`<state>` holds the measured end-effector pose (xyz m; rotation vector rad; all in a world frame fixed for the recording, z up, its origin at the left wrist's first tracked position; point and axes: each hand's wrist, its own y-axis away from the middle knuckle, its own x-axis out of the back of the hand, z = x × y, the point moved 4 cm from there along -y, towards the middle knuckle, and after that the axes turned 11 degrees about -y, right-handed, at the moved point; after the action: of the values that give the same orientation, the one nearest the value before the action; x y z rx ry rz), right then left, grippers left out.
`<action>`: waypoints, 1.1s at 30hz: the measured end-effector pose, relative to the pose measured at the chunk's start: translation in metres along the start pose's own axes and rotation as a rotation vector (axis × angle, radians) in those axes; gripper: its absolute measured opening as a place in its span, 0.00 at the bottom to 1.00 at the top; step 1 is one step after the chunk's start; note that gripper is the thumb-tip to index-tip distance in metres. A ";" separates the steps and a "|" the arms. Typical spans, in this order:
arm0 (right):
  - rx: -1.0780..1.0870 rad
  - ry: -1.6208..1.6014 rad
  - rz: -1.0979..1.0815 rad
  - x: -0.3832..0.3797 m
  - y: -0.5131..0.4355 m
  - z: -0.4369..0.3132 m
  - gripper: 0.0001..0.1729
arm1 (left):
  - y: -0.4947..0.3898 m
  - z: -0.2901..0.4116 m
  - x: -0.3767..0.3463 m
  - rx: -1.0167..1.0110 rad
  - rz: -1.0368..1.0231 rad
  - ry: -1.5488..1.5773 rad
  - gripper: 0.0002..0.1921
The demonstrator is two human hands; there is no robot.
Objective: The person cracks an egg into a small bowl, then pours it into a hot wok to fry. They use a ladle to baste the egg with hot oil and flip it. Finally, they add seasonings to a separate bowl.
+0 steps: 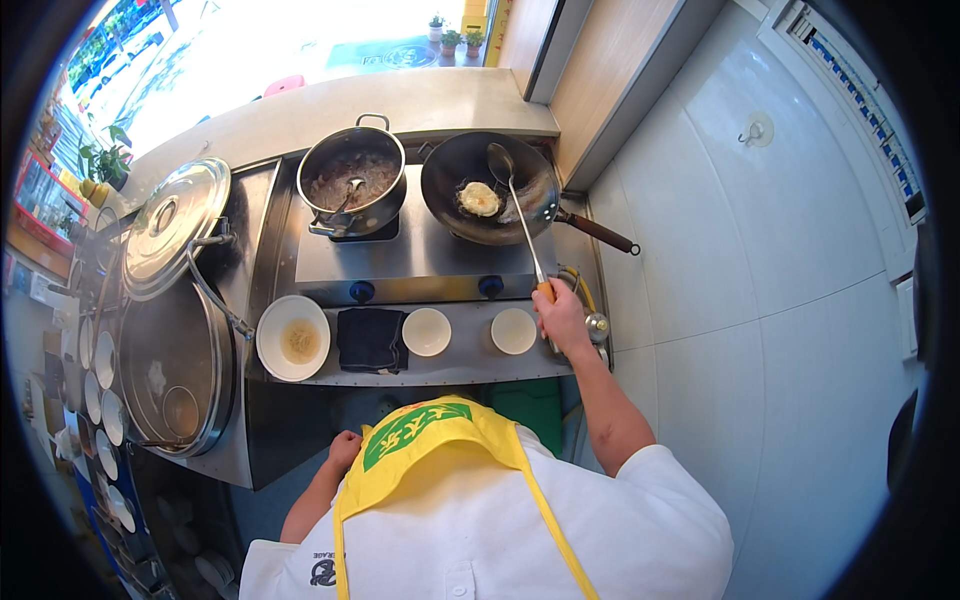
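Observation:
My right hand (562,316) is closed around the wooden handle of a long metal ladle (523,217). The ladle's bowl rests against the far inner side of a dark wok (442,169) on the right burner. A fried egg (479,199) lies in the wok, just left of the ladle. Down at my left side, my left hand (346,448) is beside the yellow apron (431,435), fingers curled; whether it holds anything is hidden.
A pot (352,180) of brown food holds a spoon. Before the stove (420,262) are a wide bowl (292,337), a dark folded cloth (371,340) and two small bowls (427,332). At left stand a large vat (169,360) and its lid (176,225). The wok handle (604,232) juts right.

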<state>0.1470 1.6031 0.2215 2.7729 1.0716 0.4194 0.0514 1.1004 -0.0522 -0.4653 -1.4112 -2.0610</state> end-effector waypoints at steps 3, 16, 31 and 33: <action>0.006 0.019 -0.004 0.000 0.003 0.003 0.18 | 0.001 -0.001 0.000 0.002 0.001 0.006 0.12; 0.048 -0.021 0.015 0.006 0.020 0.017 0.19 | -0.002 -0.005 -0.006 -0.017 0.024 -0.018 0.11; 0.047 -0.022 0.022 -0.002 0.025 0.013 0.19 | 0.002 0.002 0.002 0.006 0.017 -0.005 0.10; 0.060 0.030 0.027 0.000 0.020 0.016 0.19 | 0.003 0.002 0.002 0.014 0.017 -0.004 0.10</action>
<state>0.1648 1.5879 0.2110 2.8455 1.0721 0.4406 0.0519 1.1014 -0.0483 -0.4745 -1.4189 -2.0367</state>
